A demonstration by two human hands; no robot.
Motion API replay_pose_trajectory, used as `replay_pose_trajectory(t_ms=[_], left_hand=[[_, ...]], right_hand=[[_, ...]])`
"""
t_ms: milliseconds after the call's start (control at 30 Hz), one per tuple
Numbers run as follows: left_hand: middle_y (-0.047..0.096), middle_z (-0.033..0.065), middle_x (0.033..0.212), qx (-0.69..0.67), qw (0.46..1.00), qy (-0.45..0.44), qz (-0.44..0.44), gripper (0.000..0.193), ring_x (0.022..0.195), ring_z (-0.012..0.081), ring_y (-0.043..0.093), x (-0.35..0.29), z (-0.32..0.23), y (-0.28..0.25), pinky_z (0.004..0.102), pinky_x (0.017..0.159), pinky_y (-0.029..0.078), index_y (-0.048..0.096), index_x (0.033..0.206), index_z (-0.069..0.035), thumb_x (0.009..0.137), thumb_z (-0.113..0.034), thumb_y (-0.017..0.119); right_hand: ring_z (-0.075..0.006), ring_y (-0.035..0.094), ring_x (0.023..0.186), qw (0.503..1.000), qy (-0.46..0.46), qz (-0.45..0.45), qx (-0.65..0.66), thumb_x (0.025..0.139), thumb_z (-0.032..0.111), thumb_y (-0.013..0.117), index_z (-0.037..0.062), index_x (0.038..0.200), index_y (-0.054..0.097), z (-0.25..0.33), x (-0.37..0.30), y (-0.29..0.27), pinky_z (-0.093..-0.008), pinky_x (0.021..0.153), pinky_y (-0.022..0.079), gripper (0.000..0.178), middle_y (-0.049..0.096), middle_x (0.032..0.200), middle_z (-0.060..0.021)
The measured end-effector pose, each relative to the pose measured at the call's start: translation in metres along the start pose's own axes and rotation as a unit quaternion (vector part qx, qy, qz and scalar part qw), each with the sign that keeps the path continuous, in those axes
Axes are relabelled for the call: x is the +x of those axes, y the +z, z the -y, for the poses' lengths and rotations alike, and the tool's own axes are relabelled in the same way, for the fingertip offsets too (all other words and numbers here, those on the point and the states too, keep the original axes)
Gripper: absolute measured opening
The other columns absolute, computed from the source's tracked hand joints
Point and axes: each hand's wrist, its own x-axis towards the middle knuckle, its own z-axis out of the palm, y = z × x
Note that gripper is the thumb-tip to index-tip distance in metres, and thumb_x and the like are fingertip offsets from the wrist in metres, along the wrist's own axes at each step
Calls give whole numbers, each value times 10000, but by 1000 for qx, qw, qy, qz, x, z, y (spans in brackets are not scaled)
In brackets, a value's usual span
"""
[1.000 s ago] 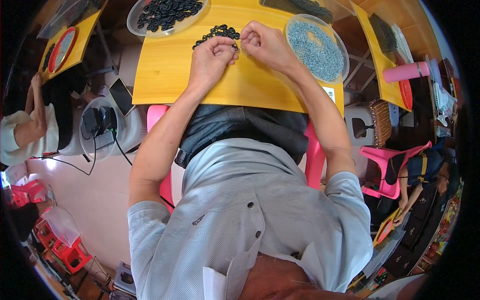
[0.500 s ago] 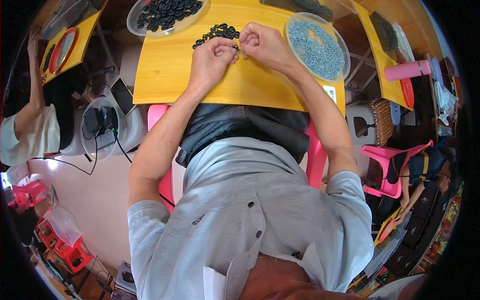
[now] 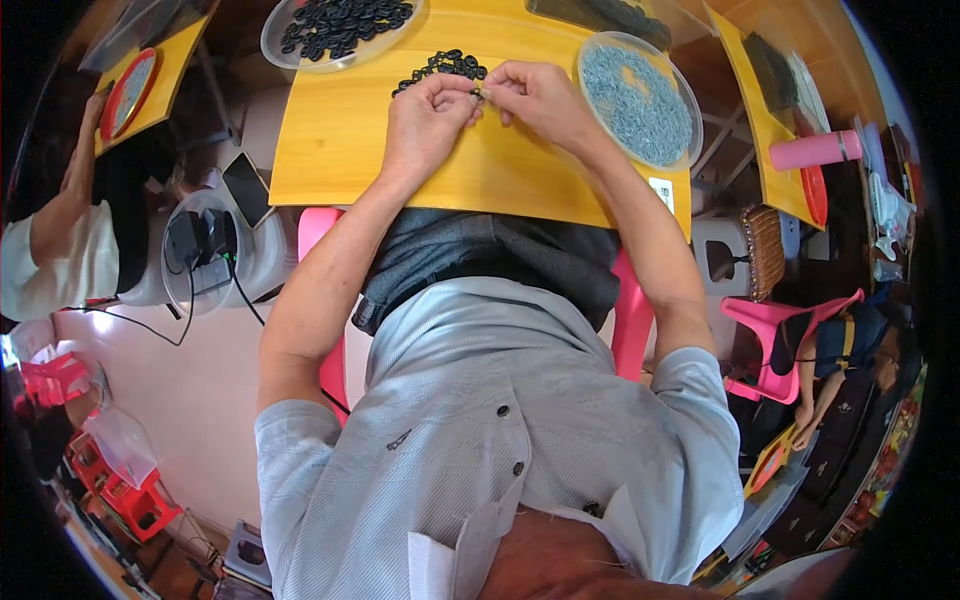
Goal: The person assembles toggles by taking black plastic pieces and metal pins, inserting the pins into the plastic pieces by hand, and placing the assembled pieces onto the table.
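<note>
My left hand is closed in a pinch on a small black piece above the yellow table. My right hand meets it fingertip to fingertip, also pinched; whatever it grips is too small to make out. Just beyond the hands lies a loose pile of small black ring-shaped pieces. At the far left, a clear round tub holds many more black pieces. Beside my right forearm, another clear round tub is filled with small silvery-blue screw-like pieces.
A dark mesh-like slab lies at the table's far edge. To the left, a co-worker's arm reaches to a red tray. A phone-like black device and a pink bottle are off to the sides.
My right hand has come down and in, so its fingertips now meet the left hand's at the black piece. The co-worker's hand at left has moved nearer the red tray.
</note>
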Motion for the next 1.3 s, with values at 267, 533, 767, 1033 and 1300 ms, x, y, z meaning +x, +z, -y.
replay_pose_trajectory(t_ms=[267, 533, 767, 1033, 1300], left_hand=[[727, 148, 973, -94, 992, 18, -79, 180, 813, 147, 699, 6, -15, -12, 232, 730, 559, 606, 1096, 77, 935, -1, 621], [726, 158, 984, -139, 982, 4, -124, 176, 815, 155, 701, 9, -20, -20, 227, 704, 558, 595, 1089, 70, 928, 11, 632], [729, 156, 995, -120, 988, 14, -98, 168, 818, 152, 702, 8, -16, -18, 227, 706, 553, 605, 1095, 48, 935, 2, 632], [736, 134, 961, -120, 989, 11, -89, 157, 798, 129, 695, 6, -16, -16, 225, 704, 556, 618, 1080, 56, 937, -8, 628], [728, 131, 923, -110, 992, -3, -58, 202, 769, 130, 686, 4, -10, -12, 226, 711, 544, 633, 1102, 87, 928, -13, 650]], right_hand=[[-60, 609, 623, 992, -51, -118, -9, 925, 131, 669, -14, 987, 713, -10, 13, -23, -231, 588, 492, 164, 686, 763, -19], [-314, 709, 866, 965, -3, -73, -251, 838, 179, 678, 13, 979, 739, -8, 41, -16, -408, 785, 539, 226, 736, 882, -154], [-317, 704, 888, 965, 13, -22, -260, 807, 188, 704, 7, 1028, 723, -2, 48, -7, -414, 818, 533, 286, 734, 913, -152], [-234, 705, 818, 978, -16, -40, -205, 785, 109, 733, -9, 972, 708, -5, 47, -1, -354, 744, 542, 222, 717, 833, -128], [-91, 646, 758, 980, 4, 18, 198, 891, 61, 689, -2, 1064, 684, -22, 29, -5, -224, 682, 502, 184, 694, 863, -20]])
